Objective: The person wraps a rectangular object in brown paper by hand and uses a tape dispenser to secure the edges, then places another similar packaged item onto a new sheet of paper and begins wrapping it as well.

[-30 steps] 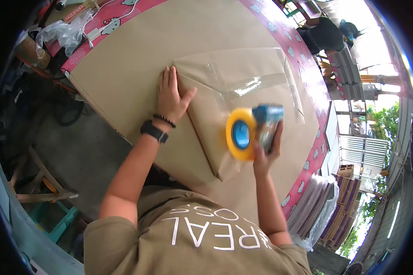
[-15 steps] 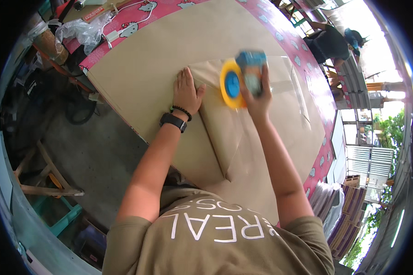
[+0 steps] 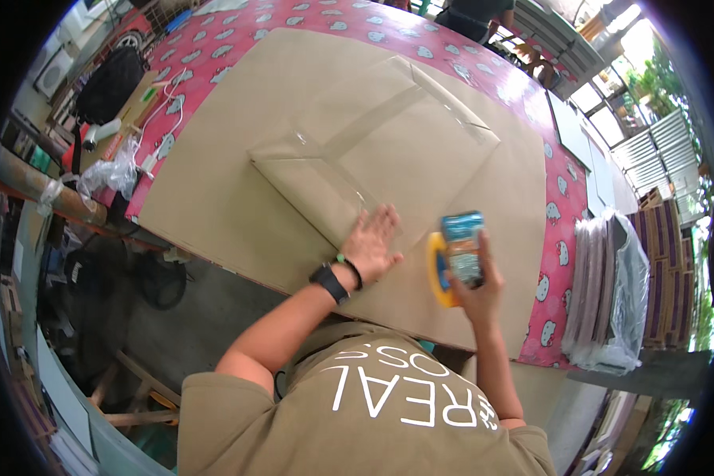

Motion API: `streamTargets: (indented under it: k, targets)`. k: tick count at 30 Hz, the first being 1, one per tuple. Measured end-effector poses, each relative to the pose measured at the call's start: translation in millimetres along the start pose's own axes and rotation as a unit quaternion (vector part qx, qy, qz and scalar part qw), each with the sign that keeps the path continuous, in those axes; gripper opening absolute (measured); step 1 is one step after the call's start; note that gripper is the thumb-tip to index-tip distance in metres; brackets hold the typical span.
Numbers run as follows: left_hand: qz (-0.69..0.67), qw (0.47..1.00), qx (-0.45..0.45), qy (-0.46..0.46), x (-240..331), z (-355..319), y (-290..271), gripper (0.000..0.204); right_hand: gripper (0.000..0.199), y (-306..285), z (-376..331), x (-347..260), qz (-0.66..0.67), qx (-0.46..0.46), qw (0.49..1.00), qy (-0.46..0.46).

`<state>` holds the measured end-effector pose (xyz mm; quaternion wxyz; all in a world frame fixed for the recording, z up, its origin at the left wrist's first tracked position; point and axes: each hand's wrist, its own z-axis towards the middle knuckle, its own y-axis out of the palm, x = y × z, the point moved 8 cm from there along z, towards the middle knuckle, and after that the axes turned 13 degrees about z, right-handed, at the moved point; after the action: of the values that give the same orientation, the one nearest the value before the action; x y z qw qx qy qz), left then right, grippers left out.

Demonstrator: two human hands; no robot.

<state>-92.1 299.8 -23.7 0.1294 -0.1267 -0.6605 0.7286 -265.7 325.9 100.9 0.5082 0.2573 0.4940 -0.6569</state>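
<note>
Tape dispenser (image 3: 456, 258) gripped in right hand (image 3: 476, 289), just beside flat, spread left hand (image 3: 370, 246) on cardboard package (image 3: 373, 159).

Open-sided packing workshop, big cardboard sheets (image 3: 238, 182), stacked cartons (image 3: 670, 274), worktable (image 3: 559, 206)

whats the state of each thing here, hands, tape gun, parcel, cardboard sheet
left hand: open, flat, palm down on the parcel's near edge
right hand: closed around the tape dispenser
tape dispenser: held upright at the parcel's near edge
brown parcel: lying flat, wrapped, clear tape strips across it
cardboard sheet: lying flat on the pink table
</note>
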Motion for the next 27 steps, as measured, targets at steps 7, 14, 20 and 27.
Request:
streamTargets:
  k: [7,14,20,27]
  targets:
    - [-0.343,0.916,0.002,0.208,38.3,-20.4,-33.7,0.051,0.071,-122.9,-38.5,88.9,-0.404,0.107,0.898,0.139]
    - [0.047,0.984,-0.062,-0.162,-269.1,50.6,7.4,0.059,0.045,-44.6,-57.1,66.6,-0.302,0.211,0.929,0.039]
    - [-0.607,0.781,0.01,-0.15,-389.4,64.3,50.1,0.049,0.038,57.0,-49.4,82.7,-0.061,0.306,0.945,0.095]
    - [-0.868,0.485,-0.102,-0.006,-313.2,60.8,55.5,0.07,0.067,108.5,-41.8,130.8,0.369,0.372,0.843,0.117]
